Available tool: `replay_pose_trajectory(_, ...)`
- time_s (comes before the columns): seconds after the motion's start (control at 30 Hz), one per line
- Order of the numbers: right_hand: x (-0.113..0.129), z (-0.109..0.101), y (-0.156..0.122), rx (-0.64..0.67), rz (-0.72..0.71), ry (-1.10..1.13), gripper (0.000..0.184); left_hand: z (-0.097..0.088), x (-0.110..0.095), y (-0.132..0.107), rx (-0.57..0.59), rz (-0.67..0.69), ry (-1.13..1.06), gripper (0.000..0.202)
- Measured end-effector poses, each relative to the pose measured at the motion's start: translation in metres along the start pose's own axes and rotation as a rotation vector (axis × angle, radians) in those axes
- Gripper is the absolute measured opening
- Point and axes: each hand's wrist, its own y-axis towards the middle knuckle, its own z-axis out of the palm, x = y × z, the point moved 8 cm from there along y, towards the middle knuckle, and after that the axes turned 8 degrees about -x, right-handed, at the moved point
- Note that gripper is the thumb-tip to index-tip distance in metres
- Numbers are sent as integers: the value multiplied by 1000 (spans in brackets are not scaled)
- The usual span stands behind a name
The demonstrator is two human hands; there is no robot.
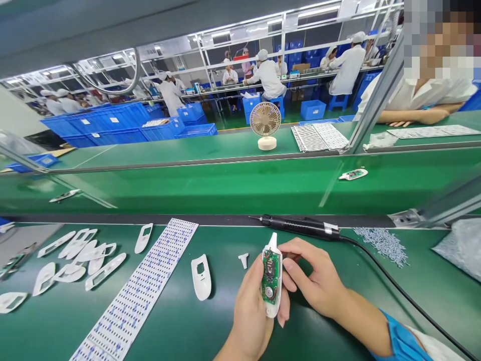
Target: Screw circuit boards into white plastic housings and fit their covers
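As I work through the head camera, I have the left hand [248, 306] wrapped round an open white unit [271, 281], its green circuit board [271, 275] facing up, on the near side of the black screwdriver [300, 227]. The right hand [317, 282] has its thumb and forefinger close together at the unit's rim toward the screwdriver; whether they pinch anything or merely touch, I cannot tell. To handle this well, I'd let the left palm and fingers bear the unit by its shell, pressing nothing against the board or its round metal part [269, 292], and make the right fingertips' contact light. I'd also mind the small white piece [244, 259] on the near side of the screwdriver's tip, the white cover [203, 288] farther left of that tip, and the heap of small bluish parts [381, 245] beside its right end: a careless sweep could scatter them.
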Motion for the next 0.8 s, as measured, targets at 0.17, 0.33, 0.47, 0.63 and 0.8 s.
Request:
replay_pose_trajectory(0.17,6,0,0,2,-35,9,27,-3,2,-3,-3,-29,-15,46)
replay_pose_trajectory(0.33,7,-1,0,-8,-58,-1,28,-2,6,-3,17,-105,-47,43)
replay_pose_trajectory(0.47,7,0,1,-5,-48,-14,28,0,6,-3,48,-110,-51,42)
replay_pose_trajectory(0.63,8,-1,2,-9,-39,-18,24,-3,7,-2,51,-51,2,42)
replay_pose_trajectory(0.8,4,-2,1,-11,-12,-35,22,-3,5,-3,90,3,70,46)
